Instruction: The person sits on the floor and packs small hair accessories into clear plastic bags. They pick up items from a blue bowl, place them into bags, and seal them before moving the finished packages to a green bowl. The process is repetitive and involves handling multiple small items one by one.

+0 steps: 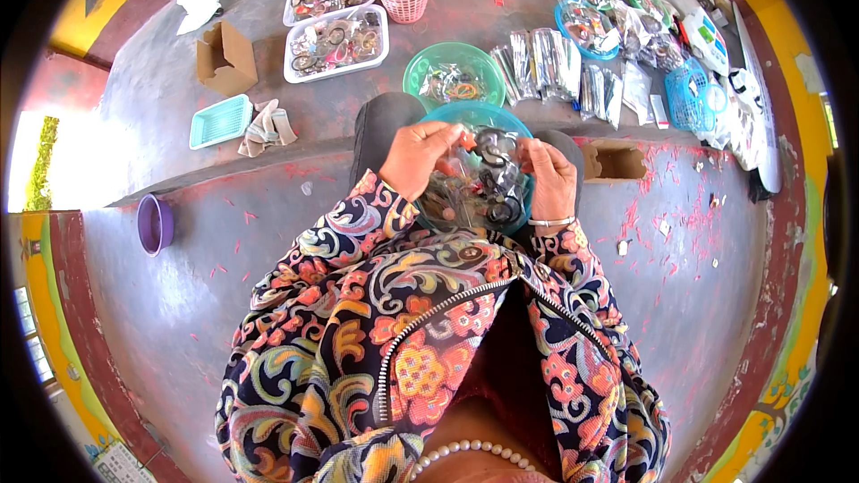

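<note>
A teal basin (pixel 514 116) rests in my lap, filled with small clear plastic bags holding dark rings and coloured bits. Over it, my left hand (pixel 419 159) pinches one side of a clear plastic bag (pixel 474 148), its thumb and fingers pressed together. My right hand (pixel 550 181), with a pale bangle at the wrist, grips the other side with curled fingers. Something red and greenish shows in or behind the bag; what it is I cannot make out. Just beyond the basin stands a green bowl (pixel 412 80) with more bagged pieces.
White trays (pixel 383 52) of bagged rings and a pink basket (pixel 407 7) stand ahead on the left. Bundles of flat packets (pixel 546 63), blue bowls (pixel 573 45) and a blue basket (pixel 684 103) are to the right. An open cardboard box (pixel 617 163) sits beside my right knee.
</note>
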{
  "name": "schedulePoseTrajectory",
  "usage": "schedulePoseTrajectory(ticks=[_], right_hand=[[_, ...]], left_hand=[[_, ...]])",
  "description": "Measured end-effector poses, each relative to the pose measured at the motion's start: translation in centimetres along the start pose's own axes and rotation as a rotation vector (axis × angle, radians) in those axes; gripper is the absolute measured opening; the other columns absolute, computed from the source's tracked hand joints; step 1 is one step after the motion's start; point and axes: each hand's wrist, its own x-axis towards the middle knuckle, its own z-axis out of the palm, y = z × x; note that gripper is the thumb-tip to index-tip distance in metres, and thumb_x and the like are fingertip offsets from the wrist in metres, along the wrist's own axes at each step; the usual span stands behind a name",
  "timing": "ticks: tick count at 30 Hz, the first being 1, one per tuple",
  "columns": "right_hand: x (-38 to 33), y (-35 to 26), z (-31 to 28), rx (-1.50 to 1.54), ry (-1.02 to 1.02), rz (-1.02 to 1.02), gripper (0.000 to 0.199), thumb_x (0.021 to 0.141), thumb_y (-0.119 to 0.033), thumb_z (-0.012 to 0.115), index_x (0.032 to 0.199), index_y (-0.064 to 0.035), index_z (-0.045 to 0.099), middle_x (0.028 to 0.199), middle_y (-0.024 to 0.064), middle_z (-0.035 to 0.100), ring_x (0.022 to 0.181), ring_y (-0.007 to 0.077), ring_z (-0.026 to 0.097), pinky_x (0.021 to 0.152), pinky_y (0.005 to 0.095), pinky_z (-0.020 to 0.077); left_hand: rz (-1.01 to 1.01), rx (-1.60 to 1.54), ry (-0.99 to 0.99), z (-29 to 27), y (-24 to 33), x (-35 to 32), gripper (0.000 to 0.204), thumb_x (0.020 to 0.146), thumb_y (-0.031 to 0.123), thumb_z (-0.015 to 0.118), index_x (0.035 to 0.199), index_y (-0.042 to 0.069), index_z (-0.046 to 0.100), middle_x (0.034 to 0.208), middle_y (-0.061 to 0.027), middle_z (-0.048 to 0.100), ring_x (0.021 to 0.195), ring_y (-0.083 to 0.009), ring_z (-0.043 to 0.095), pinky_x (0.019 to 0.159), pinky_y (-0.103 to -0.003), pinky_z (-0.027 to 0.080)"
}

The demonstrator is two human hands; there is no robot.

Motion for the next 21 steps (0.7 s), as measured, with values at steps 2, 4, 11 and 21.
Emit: schedulePoseTrajectory(ticks=[2, 4, 11, 21], right_hand=[[0.3, -0.1, -0.2, -0.045, 0.043, -0.012, 0.031, 0.087, -0.027, 0.051, 0.088, 0.0009, 0.063, 0.078, 0.0060, 0.063, 0.070, 0.0095, 0.054, 0.063, 0.0227, 0.0400], [0.6, -0.2, -0.3, -0.100, 0.066, -0.032, 0.035, 0.087, -0.030, 0.049, 0.087, 0.0013, 0.063, 0.077, 0.0061, 0.063, 0.071, 0.0109, 0.054, 0.064, 0.0242, 0.0401], [0.7, 0.7, 0.0, -0.081, 0.111, 0.040, 0.033, 0.088, -0.028, 0.048, 0.083, 0.0010, 0.063, 0.074, 0.0057, 0.062, 0.068, 0.0097, 0.052, 0.062, 0.0239, 0.0393], [1.3, 0.9, 0.3, -0.055, 0.135, 0.103, 0.031, 0.088, -0.026, 0.048, 0.081, 0.0006, 0.063, 0.072, 0.0055, 0.062, 0.061, 0.0080, 0.047, 0.057, 0.0217, 0.0371]], left_hand=[[0.068, 0.107, 0.043, -1.4, 1.3, 0.9, 0.025, 0.088, 0.026, 0.048, 0.088, 0.006, 0.063, 0.086, 0.0004, 0.062, 0.079, -0.0059, 0.050, 0.052, -0.021, 0.039], [0.125, 0.188, 0.148, -3.2, 3.1, 2.5, 0.024, 0.087, 0.025, 0.049, 0.086, 0.007, 0.063, 0.083, 0.0011, 0.062, 0.074, -0.0043, 0.049, 0.051, -0.019, 0.038], [0.134, 0.536, 0.254, -8.9, 4.6, 12.0, 0.024, 0.082, 0.024, 0.052, 0.081, 0.006, 0.067, 0.071, -0.0008, 0.063, 0.052, -0.0072, 0.053, 0.042, -0.022, 0.041], [-0.223, 0.664, 0.244, -12.1, -2.7, 24.3, 0.022, 0.080, 0.018, 0.054, 0.092, 0.001, 0.061, 0.083, -0.0072, 0.060, 0.059, -0.0185, 0.058, 0.049, -0.028, 0.051]])
